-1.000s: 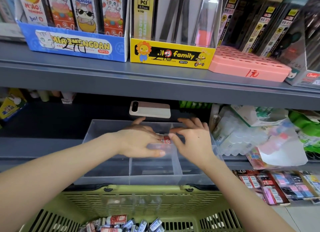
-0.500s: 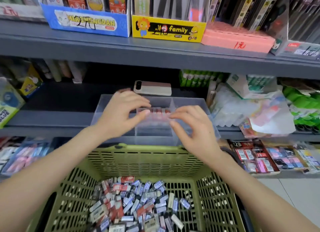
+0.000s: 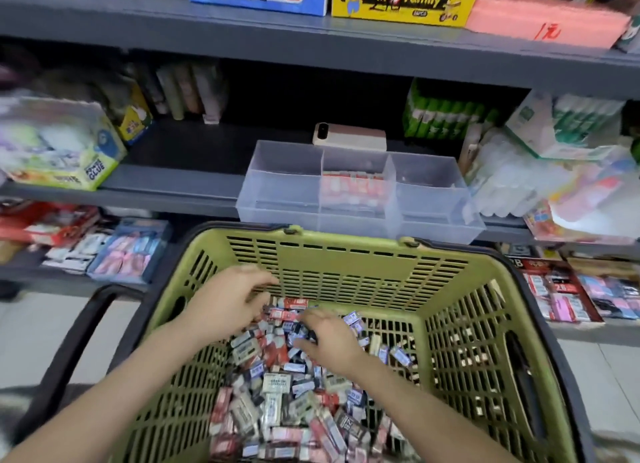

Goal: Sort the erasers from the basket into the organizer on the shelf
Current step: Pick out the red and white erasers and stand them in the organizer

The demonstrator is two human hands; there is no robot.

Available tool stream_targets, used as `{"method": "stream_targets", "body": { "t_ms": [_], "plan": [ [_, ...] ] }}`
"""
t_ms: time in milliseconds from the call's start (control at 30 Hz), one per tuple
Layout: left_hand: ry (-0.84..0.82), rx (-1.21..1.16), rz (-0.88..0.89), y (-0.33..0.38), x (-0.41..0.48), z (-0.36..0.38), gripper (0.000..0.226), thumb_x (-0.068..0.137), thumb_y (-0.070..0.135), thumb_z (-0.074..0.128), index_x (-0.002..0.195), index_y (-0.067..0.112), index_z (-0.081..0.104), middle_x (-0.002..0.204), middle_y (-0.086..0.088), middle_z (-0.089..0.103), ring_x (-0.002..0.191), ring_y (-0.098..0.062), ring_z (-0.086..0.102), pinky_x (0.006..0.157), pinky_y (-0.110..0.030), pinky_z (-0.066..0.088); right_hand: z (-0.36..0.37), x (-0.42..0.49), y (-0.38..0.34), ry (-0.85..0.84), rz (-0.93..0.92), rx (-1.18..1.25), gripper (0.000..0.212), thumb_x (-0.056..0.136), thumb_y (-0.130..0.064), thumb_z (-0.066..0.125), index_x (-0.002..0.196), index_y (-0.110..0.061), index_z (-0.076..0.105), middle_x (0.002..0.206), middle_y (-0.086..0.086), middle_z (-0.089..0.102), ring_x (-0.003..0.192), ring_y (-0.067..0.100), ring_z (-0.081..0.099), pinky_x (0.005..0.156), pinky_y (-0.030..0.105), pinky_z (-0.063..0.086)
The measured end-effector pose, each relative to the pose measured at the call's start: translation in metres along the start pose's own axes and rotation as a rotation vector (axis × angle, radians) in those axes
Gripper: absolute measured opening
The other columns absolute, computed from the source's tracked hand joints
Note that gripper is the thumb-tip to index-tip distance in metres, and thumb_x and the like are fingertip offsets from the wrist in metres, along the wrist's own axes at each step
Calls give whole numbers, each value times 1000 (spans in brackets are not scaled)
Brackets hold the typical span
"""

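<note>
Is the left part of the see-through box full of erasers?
No, in the organizer the left compartment looks bare; only the middle one holds red erasers.

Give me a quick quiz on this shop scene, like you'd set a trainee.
1. True or false: the left hand and right hand are both inside the basket.
2. Which organizer compartment holds erasers? A left, B middle, C right.
3. What lies on the shelf just behind the organizer?
Key: 1 true; 2 B; 3 a phone.
</note>
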State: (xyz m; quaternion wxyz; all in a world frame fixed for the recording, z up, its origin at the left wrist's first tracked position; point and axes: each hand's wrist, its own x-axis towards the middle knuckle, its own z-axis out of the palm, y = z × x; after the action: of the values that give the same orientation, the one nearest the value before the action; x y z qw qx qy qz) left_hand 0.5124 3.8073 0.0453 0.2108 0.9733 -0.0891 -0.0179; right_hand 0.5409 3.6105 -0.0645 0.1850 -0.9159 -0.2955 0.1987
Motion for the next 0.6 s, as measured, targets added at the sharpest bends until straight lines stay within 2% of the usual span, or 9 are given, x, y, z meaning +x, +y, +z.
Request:
{"method": "stream_targets", "body": {
  "t_ms": [67,167,233,300,367,433,500,600],
  "plan": [
    [147,-110,0,-3,0,-11,22,89,12,63,109,18,70,104,6,67,99,-14,62,90,-31,47,13,16,-14,43,-31,-42,52,92,-45,50,130,-11,50,129,8,51,121,24,41,100,36,35],
    [289,-386,-128,-7,-6,-22,23,88,7,63,103,24,68,95,13,66,90,0,60,82,-13,46,25,27,-24,87,-64,-129,60,84,-59,50,125,-15,55,120,4,49,115,21,38,97,37,31],
    [310,-481,-194,-7,-11,-23,21,89,8,62,103,22,68,94,11,66,89,4,59,77,-4,42,30,28,-26,90,-92,-237,63,78,-65,52,118,-16,60,111,3,50,108,21,37,96,39,31],
    [275,-444,-184,-6,-13,-22,19,90,10,61,105,18,69,96,8,66,89,2,59,77,-4,42,35,27,-28,121,-87,-305,59,78,-64,53,110,-14,63,106,3,54,104,22,40,96,39,34],
    [243,-394,-161,-6,-12,-21,18,91,10,61,105,16,69,96,6,65,89,2,58,77,-5,41,40,25,-32,134,-31,-253,55,79,-59,57,106,-11,63,106,5,58,104,23,43,94,38,38],
    [240,-380,-166,-6,-9,-23,18,91,11,60,105,16,69,96,6,65,89,2,57,76,-5,40,42,25,-37,93,9,-205,55,79,-57,58,110,-12,59,105,3,61,103,23,43,87,33,40],
    [260,-402,-183,-7,-6,-25,17,91,12,60,105,16,70,96,6,65,88,1,57,75,-3,40,40,27,-41,38,33,-157,56,78,-59,59,112,-14,55,99,1,62,101,24,43,77,32,33],
    [278,-425,-183,-8,-6,-26,16,91,11,60,104,14,70,95,5,65,87,1,57,73,-2,39,37,28,-39,30,6,-142,57,79,-56,60,120,-17,52,98,1,63,102,22,42,81,33,29]
  ]
}}
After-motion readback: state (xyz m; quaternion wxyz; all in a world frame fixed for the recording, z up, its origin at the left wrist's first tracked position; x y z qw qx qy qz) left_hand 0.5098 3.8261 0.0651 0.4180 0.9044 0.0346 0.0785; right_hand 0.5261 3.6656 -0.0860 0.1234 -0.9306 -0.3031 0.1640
